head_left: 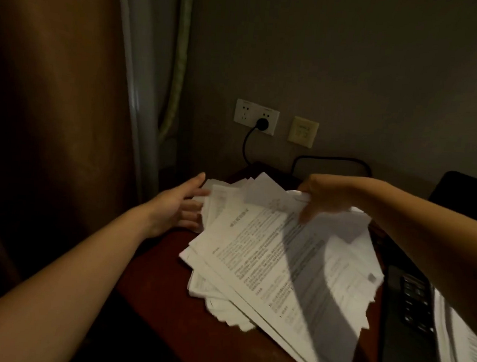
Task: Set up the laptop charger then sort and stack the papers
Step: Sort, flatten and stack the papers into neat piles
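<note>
Charger plug (262, 124) sits socketed beyond the fingers; sorting is in hand. The right hand (324, 199) pinches top sheets of the papers (268, 254) fanned on the desk (160, 283), the left hand (178, 204) lies open at their edge; squaring the stack likely follows.

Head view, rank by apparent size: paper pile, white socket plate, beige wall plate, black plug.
1. paper pile, by far the largest, though it is also nearest the camera
2. white socket plate, wider than its neighbour on the same wall
3. beige wall plate
4. black plug, seated in the white plate
</note>
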Motion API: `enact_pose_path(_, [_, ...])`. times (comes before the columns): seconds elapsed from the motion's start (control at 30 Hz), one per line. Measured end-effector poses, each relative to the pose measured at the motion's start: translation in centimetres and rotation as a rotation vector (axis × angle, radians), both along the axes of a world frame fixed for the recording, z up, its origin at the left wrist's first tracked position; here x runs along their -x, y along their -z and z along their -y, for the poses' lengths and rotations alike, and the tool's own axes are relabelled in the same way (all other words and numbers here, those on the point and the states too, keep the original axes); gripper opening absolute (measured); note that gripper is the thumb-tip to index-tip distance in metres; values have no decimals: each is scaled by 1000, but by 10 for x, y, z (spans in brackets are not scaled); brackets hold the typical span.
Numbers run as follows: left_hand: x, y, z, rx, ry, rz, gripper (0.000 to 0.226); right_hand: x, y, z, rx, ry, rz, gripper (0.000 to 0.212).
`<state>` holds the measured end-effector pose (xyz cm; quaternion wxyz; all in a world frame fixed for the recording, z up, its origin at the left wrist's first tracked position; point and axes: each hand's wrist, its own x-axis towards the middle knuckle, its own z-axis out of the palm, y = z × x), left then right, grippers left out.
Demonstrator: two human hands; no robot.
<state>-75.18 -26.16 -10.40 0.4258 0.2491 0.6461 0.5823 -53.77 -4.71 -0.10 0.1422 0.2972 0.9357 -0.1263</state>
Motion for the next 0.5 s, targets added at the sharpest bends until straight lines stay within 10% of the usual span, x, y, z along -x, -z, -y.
enact_pose_path(0.33, [-19,-2,18,-343,235,428,48,-69,-31,3,427,206,-410,36])
enact_pose_path(0.5, [-32,-27,7,-309,340,216,67,-111,-27,15,617,310,-712,47])
